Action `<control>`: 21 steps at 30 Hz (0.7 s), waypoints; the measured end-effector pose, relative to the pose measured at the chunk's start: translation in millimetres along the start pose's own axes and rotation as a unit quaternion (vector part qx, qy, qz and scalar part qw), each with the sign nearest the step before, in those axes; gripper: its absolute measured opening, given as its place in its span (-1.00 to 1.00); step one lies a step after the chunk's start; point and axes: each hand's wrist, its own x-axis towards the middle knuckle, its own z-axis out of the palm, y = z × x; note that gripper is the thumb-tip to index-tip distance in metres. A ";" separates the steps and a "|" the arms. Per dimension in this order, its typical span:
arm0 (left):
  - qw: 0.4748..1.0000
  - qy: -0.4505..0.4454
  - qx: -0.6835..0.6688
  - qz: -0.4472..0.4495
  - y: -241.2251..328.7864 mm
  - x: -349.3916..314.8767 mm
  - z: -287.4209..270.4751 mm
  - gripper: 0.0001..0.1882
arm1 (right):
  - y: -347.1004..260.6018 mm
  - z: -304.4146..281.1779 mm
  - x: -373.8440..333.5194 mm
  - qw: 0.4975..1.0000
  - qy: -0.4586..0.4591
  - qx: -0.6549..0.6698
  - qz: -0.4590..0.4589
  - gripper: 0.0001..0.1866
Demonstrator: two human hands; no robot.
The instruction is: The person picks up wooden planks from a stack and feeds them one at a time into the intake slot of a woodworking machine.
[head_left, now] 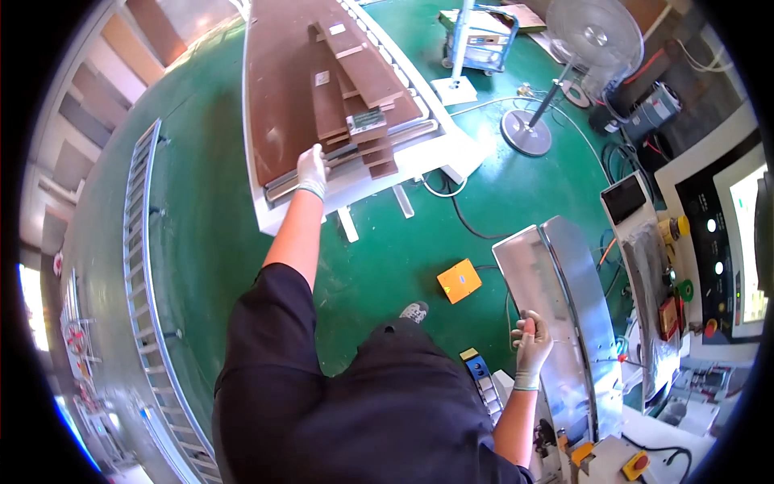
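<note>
My left hand, in a pale glove, reaches forward to the near side of a white-edged table. Its fingers are loosely stretched out beside the end of a long brown board; whether they touch it I cannot tell. More brown boards and short brown strips lie stacked at angles on a large brown panel. My right hand, also gloved, hovers at the left edge of a bent sheet-metal guard. Its fingers are bent but apart, one bare fingertip shows, and I see nothing held.
A yellow box with a cable sits on the green floor. At right stand a machine with a lit screen and a red stop button. A pedestal fan and blue trolley are farther off. A roller track runs along the left.
</note>
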 end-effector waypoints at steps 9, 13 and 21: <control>0.988 0.098 0.101 0.064 -12.1 97.9 23.7 -0.59 | 4.2 -2.5 7.5 0.998 0.027 0.052 0.008 -0.76; 0.990 0.108 0.085 0.035 -12.2 88.7 16.7 -0.59 | 7.1 -6.1 2.5 0.997 0.019 0.069 0.017 -0.76; 0.992 -0.051 0.016 -0.110 -5.6 -68.0 -46.8 -0.82 | 42.6 5.7 -25.2 0.999 0.023 0.033 -0.034 -0.67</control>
